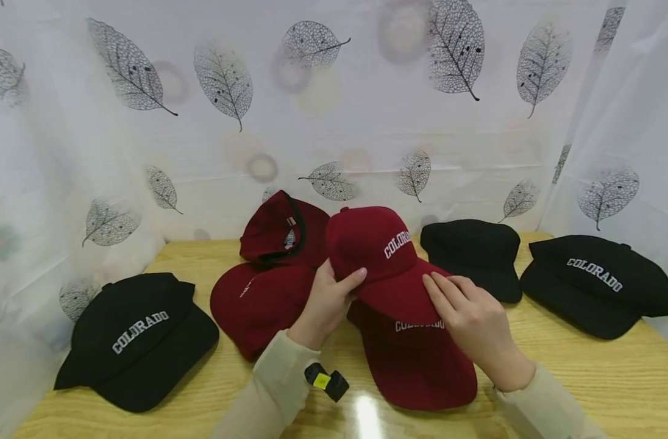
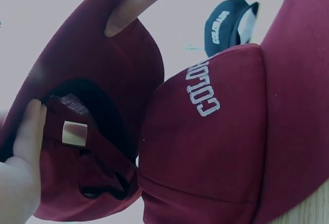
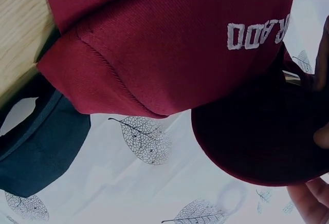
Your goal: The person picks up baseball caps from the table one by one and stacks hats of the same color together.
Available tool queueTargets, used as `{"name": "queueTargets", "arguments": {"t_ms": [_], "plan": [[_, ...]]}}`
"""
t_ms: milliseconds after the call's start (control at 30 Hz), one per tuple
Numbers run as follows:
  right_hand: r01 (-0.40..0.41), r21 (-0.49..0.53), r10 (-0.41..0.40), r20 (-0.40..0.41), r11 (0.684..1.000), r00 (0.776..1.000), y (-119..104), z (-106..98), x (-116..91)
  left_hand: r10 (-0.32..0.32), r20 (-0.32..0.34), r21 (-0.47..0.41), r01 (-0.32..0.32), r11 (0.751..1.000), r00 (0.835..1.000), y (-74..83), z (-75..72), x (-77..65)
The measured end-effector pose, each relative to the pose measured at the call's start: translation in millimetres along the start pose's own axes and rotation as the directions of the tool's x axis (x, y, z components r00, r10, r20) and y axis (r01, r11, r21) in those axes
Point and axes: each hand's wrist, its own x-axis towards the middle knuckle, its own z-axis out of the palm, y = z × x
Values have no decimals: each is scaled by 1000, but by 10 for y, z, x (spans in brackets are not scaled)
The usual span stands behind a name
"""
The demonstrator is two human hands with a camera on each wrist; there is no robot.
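Both hands hold a red baseball cap with white COLORADO lettering up over the table. My left hand grips its near left side, thumb on the front where brim meets crown. At the brim's right edge my right hand pinches it, fingers laid along the top and the thumb against the underside, as the left wrist view shows. That view also shows the held cap's back strap with a metal buckle. Right below, a second red cap lies on the table, its crown partly hidden by the held one.
Two more red caps, one tipped to show its inside and one on its side, lie left of the hands. Black caps sit at the left, back right and far right of the wooden table. A leaf-print curtain hangs behind.
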Motion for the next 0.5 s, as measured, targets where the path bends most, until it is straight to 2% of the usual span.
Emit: {"name": "queueTargets", "arguments": {"t_ms": [267, 400, 500], "plan": [[-61, 65, 61, 5, 996, 998, 49, 1, -8, 34, -24, -16, -34, 999, 999, 12, 28, -11], [-130, 151, 112, 125, 980, 986, 138, -61, -4, 56, -47, -53, -59, 997, 997, 20, 36, -8], [-188, 231, 133, 233, 955, 963, 234, -129, -1, 66, -59, -66, -69, 995, 996, 26, 33, -4]]}}
